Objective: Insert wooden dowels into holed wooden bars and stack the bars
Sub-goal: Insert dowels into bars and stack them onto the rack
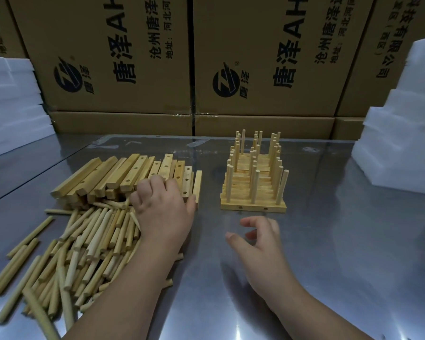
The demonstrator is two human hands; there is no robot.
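Observation:
A heap of holed wooden bars point(133, 175) lies at the middle left of the metal table point(329, 241). In front of it spreads a big pile of loose wooden dowels point(84, 246). My left hand point(165, 212) rests on the near ends of the bars, its fingers curled over one bar and the thumb at its right side. To the right stands a stack of bars with upright dowels point(254, 182). My right hand point(258, 239) hovers just in front of that stack, fingers loosely curled, holding nothing.
Large printed cardboard boxes point(255, 57) wall off the back of the table. White foam blocks are piled at the far left point(12, 104) and at the right point(402, 119). A few stray dowels point(22, 244) lie at the left edge.

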